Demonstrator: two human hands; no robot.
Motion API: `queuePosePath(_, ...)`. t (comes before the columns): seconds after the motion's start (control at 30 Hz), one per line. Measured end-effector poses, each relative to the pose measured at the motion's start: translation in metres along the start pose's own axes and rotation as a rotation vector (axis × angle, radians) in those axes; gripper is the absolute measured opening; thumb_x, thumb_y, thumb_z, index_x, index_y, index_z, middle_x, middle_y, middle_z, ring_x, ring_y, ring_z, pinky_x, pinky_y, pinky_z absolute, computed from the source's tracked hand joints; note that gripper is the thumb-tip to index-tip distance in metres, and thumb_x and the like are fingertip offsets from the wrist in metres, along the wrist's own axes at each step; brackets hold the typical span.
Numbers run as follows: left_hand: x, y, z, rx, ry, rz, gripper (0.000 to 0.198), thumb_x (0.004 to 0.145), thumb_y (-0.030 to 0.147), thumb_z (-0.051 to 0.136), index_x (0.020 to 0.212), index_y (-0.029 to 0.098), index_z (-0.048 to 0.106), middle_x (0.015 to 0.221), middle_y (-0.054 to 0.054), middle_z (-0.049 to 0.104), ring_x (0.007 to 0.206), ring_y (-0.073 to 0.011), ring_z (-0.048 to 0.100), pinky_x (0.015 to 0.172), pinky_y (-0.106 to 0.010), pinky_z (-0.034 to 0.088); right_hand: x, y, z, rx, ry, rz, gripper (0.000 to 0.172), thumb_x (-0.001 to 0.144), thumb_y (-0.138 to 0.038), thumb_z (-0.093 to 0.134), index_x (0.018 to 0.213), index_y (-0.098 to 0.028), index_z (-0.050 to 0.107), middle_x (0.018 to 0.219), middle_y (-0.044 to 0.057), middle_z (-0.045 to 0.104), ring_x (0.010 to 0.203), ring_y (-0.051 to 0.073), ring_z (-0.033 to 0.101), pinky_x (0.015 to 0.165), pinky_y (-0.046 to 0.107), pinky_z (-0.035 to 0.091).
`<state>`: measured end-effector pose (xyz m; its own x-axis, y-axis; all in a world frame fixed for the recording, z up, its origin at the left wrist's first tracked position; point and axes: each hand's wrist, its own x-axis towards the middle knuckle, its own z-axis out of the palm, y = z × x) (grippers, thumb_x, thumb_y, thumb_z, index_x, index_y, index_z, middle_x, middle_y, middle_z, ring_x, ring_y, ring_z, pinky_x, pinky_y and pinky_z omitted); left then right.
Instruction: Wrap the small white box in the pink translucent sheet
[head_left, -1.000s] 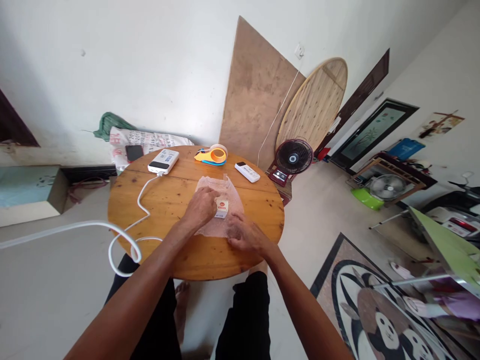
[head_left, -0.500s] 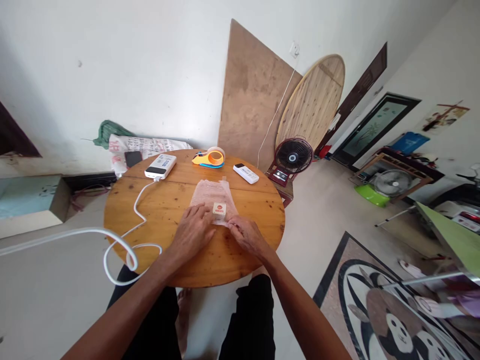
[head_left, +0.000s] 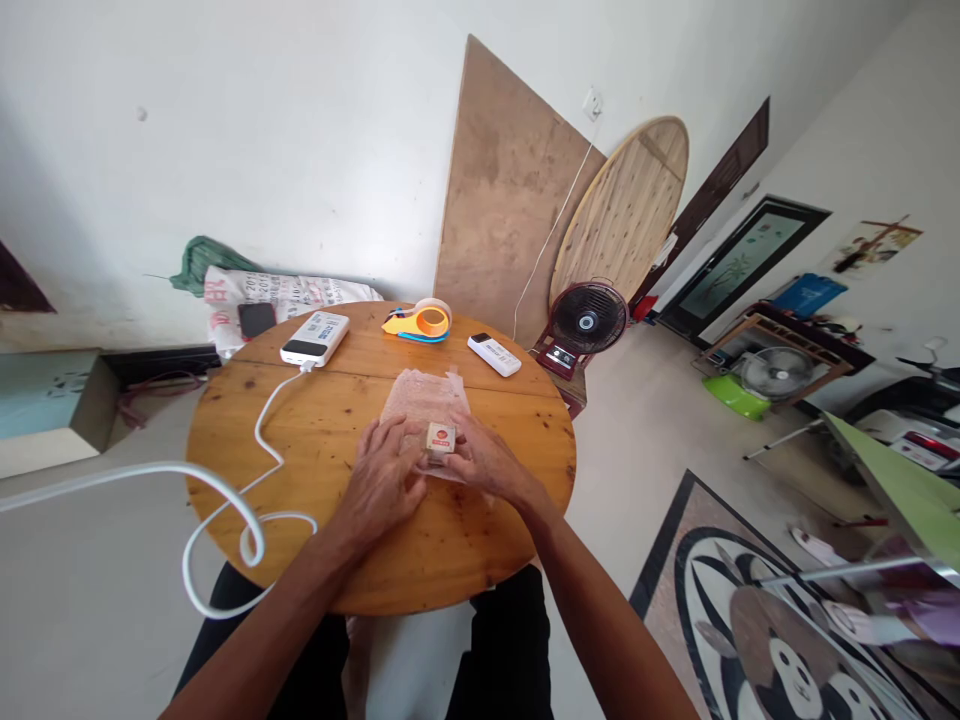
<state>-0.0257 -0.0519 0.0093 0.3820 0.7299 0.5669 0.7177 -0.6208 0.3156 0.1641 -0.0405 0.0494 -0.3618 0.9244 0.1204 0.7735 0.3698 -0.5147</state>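
Note:
A small pale box (head_left: 441,437) with a red mark on top sits on a sheet of clear bubble wrap (head_left: 421,392) near the middle of the round wooden table. My left hand (head_left: 385,475) rests on the wrap at the box's left side, its fingers spread and slightly bent. At the right side of the box, my right hand (head_left: 486,458) has its thumb and fingers closed against it. Some of the wrap near the box is covered by my fingers.
An orange tape dispenser (head_left: 420,321) lies at the table's far side. To its left is a white power bank (head_left: 316,338) with a looping white cable (head_left: 262,420); to its right, another white device (head_left: 494,354). A dark fan (head_left: 587,318) stands beyond the table (head_left: 315,400).
My right hand has shifted from the wrap's near right corner up against the box's side. The box now looks slightly turned. My left hand remains at its left. The camera view has shifted slightly.

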Motion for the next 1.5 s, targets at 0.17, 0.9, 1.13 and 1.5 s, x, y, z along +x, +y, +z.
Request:
queuePosePath(0.17,-0.002,-0.002,-0.001,-0.049,0.011,0.010,0.012,0.068,0.013,0.052,0.076,0.021,0.057,0.118,-0.009,0.054,0.125,-0.0292,0.038,0.105,-0.051,0.029,0.008,-0.006,-0.002,-0.085,-0.022,-0.008,0.040,0.078,-0.020,0.060,0.118,-0.020,0.053,0.109,0.006,0.062,0.094,0.020,0.056,0.081,0.030,0.043)
queuePosePath(0.9,0.015,-0.006,0.002,-0.060,0.022,-0.174,0.010,0.079,0.027,0.054,0.079,0.021,0.062,0.109,-0.008,0.065,0.113,-0.0276,0.053,0.100,-0.050,0.031,-0.019,0.004,-0.013,0.199,0.058,0.084,0.055,0.070,-0.032,0.070,0.121,-0.022,0.052,0.119,0.008,0.058,0.103,0.021,0.056,0.087,0.035,0.045)
queuePosePath(1.13,0.046,-0.011,0.015,-0.275,-0.110,-0.389,0.016,0.074,0.034,0.054,0.070,0.020,0.059,0.082,-0.004,0.068,0.080,-0.0207,0.061,0.079,-0.033,0.044,0.003,0.026,0.010,0.412,0.204,0.195,0.017,0.077,-0.032,0.055,0.082,-0.017,0.062,0.093,0.002,0.064,0.073,0.013,0.057,0.064,0.023,0.045)
queuePosePath(1.5,0.045,-0.011,0.018,-0.655,-0.164,-0.556,0.025,0.067,0.043,0.059,0.072,0.018,0.059,0.063,0.004,0.059,0.059,-0.0137,0.052,0.055,-0.022,0.038,-0.004,0.038,0.013,0.334,0.247,0.322,0.020,0.074,-0.034,0.053,0.063,-0.017,0.055,0.057,-0.004,0.052,0.053,0.010,0.046,0.048,0.018,0.032)
